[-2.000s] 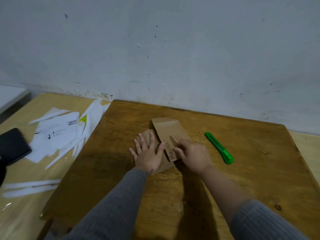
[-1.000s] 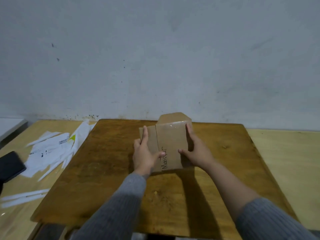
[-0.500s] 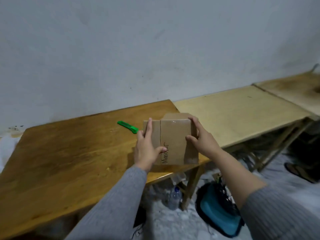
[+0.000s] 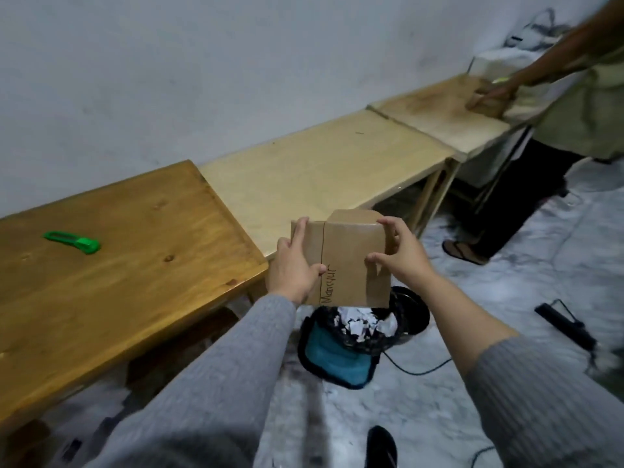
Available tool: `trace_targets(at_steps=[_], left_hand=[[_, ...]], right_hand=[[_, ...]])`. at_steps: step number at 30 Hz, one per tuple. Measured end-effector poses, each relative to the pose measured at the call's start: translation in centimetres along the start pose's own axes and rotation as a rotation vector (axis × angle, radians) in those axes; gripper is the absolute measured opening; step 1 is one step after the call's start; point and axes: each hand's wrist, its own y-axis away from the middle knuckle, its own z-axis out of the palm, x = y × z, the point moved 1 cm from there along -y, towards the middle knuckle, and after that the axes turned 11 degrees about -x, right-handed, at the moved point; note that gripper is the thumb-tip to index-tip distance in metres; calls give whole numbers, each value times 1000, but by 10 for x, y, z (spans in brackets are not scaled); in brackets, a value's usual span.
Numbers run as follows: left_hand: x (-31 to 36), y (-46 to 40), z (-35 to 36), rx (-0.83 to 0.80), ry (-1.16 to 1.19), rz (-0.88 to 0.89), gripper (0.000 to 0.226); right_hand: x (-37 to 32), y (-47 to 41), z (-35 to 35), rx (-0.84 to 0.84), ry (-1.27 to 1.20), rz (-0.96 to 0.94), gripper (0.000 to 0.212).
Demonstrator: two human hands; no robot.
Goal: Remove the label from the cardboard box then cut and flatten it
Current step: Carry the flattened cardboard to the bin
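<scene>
Box point(image 4: 344, 258), flattened, gripped at both side edges by left hand point(image 4: 293, 270) and right hand point(image 4: 401, 256). Held past table point(image 4: 135, 238) edge, above floor. Handwritten "Mansyur" on front.

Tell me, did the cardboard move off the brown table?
Yes. The flattened cardboard, flat on the brown table earlier, is now held up by both hands, out past the table's right edge, over the bag on the floor.

I see both my arms in a grey ribbed knit sweater. The left sleeve point(image 4: 216, 376) reaches down to the wrist, right up to the left hand point(image 4: 293, 269). The right sleeve point(image 4: 540, 400) is pushed up, leaving the forearm bare behind the right hand point(image 4: 401, 255).
</scene>
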Motion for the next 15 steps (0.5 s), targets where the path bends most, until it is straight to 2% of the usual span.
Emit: trace_targets(at_steps=[7, 15], left_hand=[[29, -59, 113, -45, -31, -85, 91], [-43, -139, 215, -170, -219, -219, 103]], right_hand=[[106, -58, -54, -19, 63, 67, 65], [234, -123, -9, -74, 11, 133, 66]])
